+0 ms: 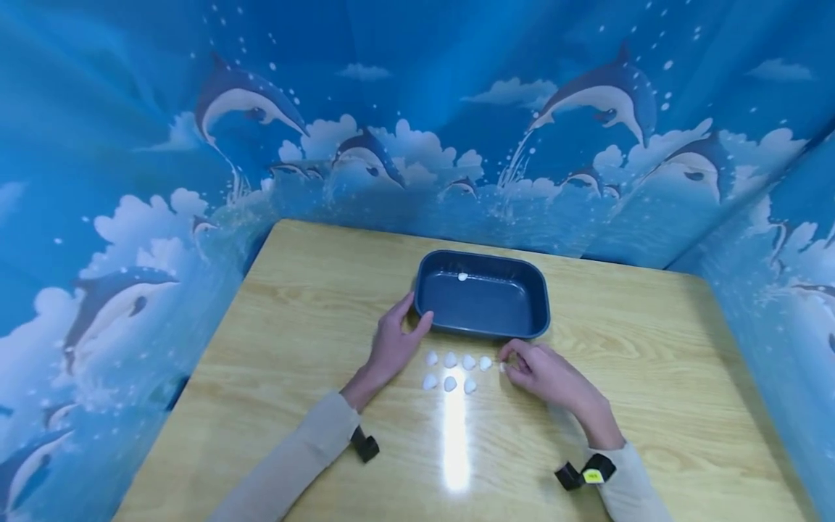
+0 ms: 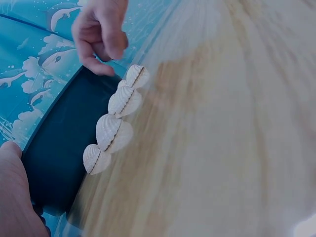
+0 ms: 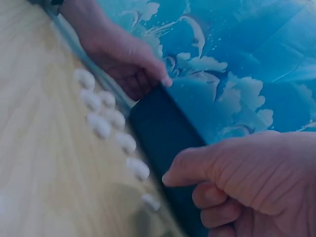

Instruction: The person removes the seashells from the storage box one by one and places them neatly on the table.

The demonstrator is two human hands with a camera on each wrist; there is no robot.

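A dark blue rectangular tray (image 1: pixel 484 333) stands on the wooden table with one white shell (image 1: pixel 462 277) inside. My left hand (image 1: pixel 393 341) grips its front left corner, thumb over the front rim and fingers along the left side. Several ribbed white shells lie in two rows before the tray, among them one shell (image 1: pixel 450 384) in the nearer row. At the right end of the farther row, my right hand (image 1: pixel 544 371) is bent over a small shell (image 3: pixel 150 201). In the right wrist view its fingertips (image 3: pixel 169 178) show apart from that shell; the left wrist view shows a gap between thumb and forefinger.
The light wooden table (image 1: pixel 659 391) reaches back to a blue curtain (image 1: pixel 417 80) printed with dolphins, which also hangs along both sides. A bright light reflection (image 1: pixel 456 449) lies on the table in front of the shells.
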